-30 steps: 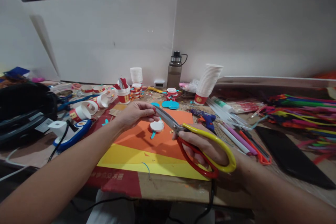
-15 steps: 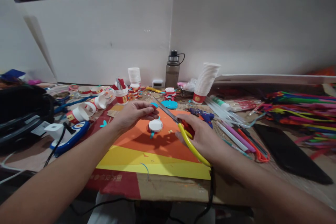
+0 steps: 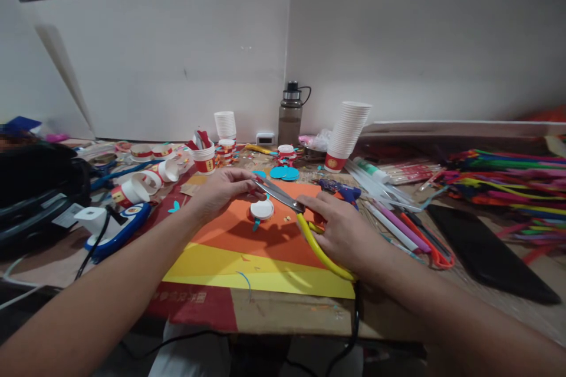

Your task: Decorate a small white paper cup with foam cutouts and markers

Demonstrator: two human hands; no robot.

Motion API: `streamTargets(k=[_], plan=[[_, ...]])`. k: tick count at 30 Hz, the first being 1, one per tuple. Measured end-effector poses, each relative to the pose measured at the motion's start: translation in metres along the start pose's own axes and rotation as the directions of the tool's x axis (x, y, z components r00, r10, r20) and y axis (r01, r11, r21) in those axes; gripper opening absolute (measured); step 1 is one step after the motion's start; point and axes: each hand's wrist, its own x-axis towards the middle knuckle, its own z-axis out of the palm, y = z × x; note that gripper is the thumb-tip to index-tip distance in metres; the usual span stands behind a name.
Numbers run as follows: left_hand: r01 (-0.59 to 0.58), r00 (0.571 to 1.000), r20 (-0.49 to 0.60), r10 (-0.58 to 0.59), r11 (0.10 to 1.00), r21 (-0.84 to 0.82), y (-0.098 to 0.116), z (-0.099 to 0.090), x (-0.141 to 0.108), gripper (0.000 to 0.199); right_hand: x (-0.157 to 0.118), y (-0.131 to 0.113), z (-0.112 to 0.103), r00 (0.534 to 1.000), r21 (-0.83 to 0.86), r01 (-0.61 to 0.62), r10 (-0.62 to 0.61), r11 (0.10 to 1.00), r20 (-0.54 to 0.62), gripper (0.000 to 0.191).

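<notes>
The scissors (image 3: 283, 195) have smooth grey metal blades, tapering to a point, and a thick looped handle, glossy yellow where it shows. The right hand (image 3: 340, 227) is closed around that handle, which curves out below the fingers toward the wearer. The blades reach leftward from this grip, their tips at the fingertips of the left hand (image 3: 230, 188). The left hand's thumb and fingers are narrowed to a pinch; whatever lies between them is too small to tell.

Between the hands, just to the near side of the blades, sits a short round paper piece (image 3: 262, 210) with a flat white top and teal tabs. It rests on a smooth orange sheet (image 3: 265, 241), which overlaps yellow sheets (image 3: 198, 265) closer to the wearer. A thin, curved blue strip (image 3: 244, 283) lies over the yellow edge.

Beyond the blades are flat, round turquoise discs (image 3: 284, 173), partly overlapping. Farther beyond stand a translucent bottle (image 3: 290, 121) and, beyond the right hand, a tall leaning stack of ribbed paper cups (image 3: 349, 132). A blue glue gun (image 3: 347, 192) lies just past the right hand; to its right are slim white and purple rods (image 3: 404, 228), a flat black slab (image 3: 490, 253) and fuzzy multicoloured stems (image 3: 508, 182). Left of the left hand, curled cut cup rings (image 3: 132, 189) lie on their sides.
</notes>
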Motion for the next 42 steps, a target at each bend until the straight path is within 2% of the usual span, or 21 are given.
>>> streamTargets(k=[7,20,25,28,31,35,39,42], plan=[[0.023,1.0,0.016,-0.024,0.999,0.044,-0.001,-0.002,0.001,0.022,0.001,0.0,-0.001,1.0,0.002,0.007,-0.007,1.0,0.03,0.034],[0.024,0.997,0.072,-0.031,0.995,0.093,-0.001,-0.004,0.002,0.023,-0.003,0.002,0.003,0.999,-0.132,0.014,-0.019,0.991,-0.037,0.034],[0.031,0.996,0.086,-0.04,0.995,0.099,0.0,-0.004,0.002,0.022,-0.003,-0.001,0.001,0.999,-0.107,0.024,-0.028,0.994,-0.038,0.034],[0.032,0.997,0.062,-0.037,0.997,0.073,0.0,-0.003,0.002,0.021,0.0,-0.004,-0.005,1.0,-0.003,-0.018,0.018,1.0,0.022,0.028],[0.014,0.999,0.05,-0.017,0.999,0.049,-0.001,-0.002,0.002,0.022,0.004,-0.004,-0.009,0.988,0.036,-0.129,0.125,0.991,0.093,0.025],[-0.002,0.999,0.052,0.0,0.999,0.038,-0.002,-0.003,0.003,0.023,0.008,0.004,-0.004,0.955,-0.138,-0.261,0.276,0.955,0.104,0.026],[-0.012,0.999,0.054,0.009,0.998,0.067,0.0,-0.001,0.002,0.023,0.005,0.01,0.004,0.923,-0.318,-0.299,0.357,0.9,0.142,0.027],[-0.004,0.999,0.048,-0.001,0.995,0.097,-0.001,0.001,0.001,0.026,0.003,0.005,-0.002,0.913,-0.349,-0.268,0.352,0.898,0.206,0.031]])
